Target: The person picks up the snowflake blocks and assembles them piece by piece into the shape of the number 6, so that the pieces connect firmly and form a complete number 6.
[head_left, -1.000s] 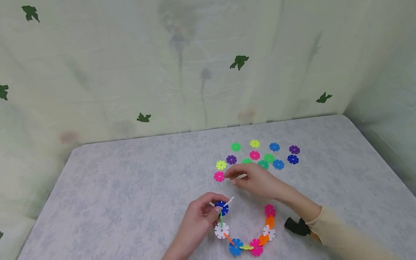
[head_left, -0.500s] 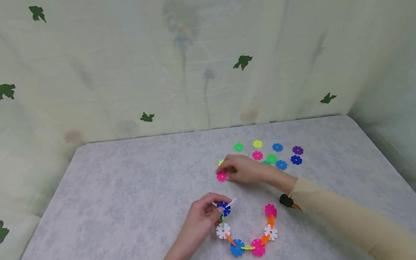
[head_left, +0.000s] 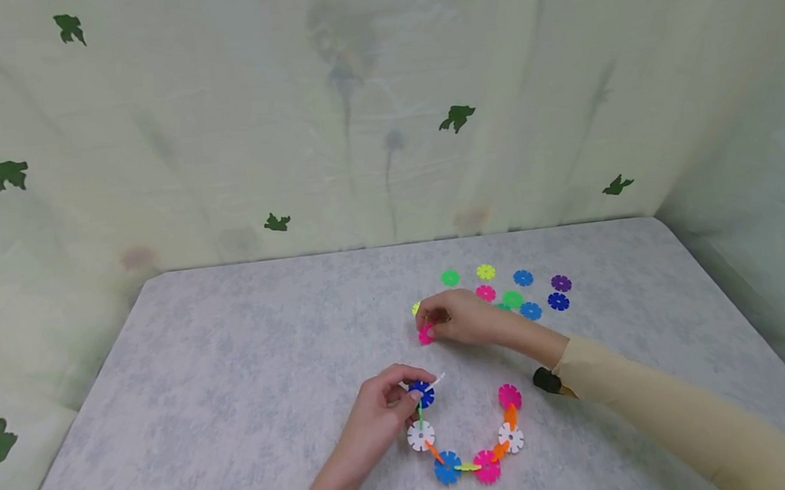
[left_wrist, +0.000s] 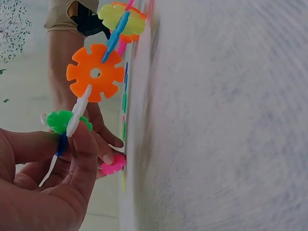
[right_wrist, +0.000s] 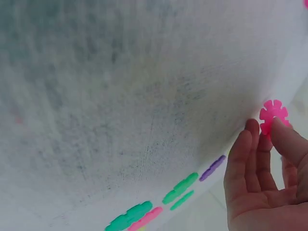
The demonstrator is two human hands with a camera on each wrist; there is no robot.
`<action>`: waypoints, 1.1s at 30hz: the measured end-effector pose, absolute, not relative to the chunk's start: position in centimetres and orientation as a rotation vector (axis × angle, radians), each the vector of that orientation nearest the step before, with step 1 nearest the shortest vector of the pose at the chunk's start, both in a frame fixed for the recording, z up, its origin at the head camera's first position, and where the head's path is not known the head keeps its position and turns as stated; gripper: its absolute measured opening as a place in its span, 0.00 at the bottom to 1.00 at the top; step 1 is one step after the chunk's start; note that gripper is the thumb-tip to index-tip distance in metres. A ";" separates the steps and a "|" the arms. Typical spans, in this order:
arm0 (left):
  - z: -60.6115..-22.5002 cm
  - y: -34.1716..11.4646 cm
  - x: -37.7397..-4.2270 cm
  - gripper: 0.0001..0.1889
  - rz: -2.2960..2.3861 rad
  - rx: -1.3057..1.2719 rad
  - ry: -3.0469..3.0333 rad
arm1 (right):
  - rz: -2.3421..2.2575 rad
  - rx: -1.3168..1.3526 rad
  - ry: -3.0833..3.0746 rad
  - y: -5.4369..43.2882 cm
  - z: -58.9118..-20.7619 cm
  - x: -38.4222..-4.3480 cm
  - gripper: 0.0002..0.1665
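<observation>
My left hand (head_left: 379,409) pinches a dark blue notched disc (head_left: 421,395) at one end of a chain of interlocking snowflake discs. A white disc (head_left: 436,382) is slotted edge-on into the blue one. From there the chain curves round through a white disc (head_left: 421,435), a light blue disc (head_left: 447,468) and a pink one (head_left: 487,468), up to a pink end disc (head_left: 509,396). Beyond it, my right hand (head_left: 462,317) holds a loose pink disc (right_wrist: 273,114) between thumb and fingers, close over the table. The left wrist view shows an orange chain disc (left_wrist: 95,73) near the fingers.
Several loose discs lie flat behind the right hand, among them a yellow one (head_left: 485,272), a purple one (head_left: 561,283) and a dark blue one (head_left: 559,301). A black device (head_left: 547,380) shows beside the right sleeve. A patterned curtain (head_left: 215,136) stands behind the grey table (head_left: 249,366).
My right hand has reached left to the loose pink disc, taken it between thumb and fingers and drawn it slightly right. The left hand keeps its grip on the chain.
</observation>
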State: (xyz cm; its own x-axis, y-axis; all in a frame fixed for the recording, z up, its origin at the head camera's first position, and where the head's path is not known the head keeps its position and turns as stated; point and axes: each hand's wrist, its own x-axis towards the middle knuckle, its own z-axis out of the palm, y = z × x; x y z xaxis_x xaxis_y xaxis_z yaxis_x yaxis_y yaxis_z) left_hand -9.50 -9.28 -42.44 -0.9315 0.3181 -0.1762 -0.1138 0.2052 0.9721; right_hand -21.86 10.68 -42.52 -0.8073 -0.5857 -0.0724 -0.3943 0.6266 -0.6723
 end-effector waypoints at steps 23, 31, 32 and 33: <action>-42.1 -9.3 -9.1 0.15 1.749 0.232 2.256 | -1.656 -0.370 2.513 13.9 -39.9 -12.0 0.10; -41.7 -9.2 -9.0 0.14 1.766 0.253 2.258 | -1.804 -0.193 2.423 12.9 -40.3 -9.7 0.09; -41.7 -9.2 -8.9 0.14 1.768 0.258 2.256 | -1.816 -0.178 2.420 12.8 -40.3 -9.5 0.09; -41.7 -9.2 -8.9 0.14 1.772 0.262 2.253 | -1.826 -0.164 2.421 12.6 -40.4 -9.4 0.09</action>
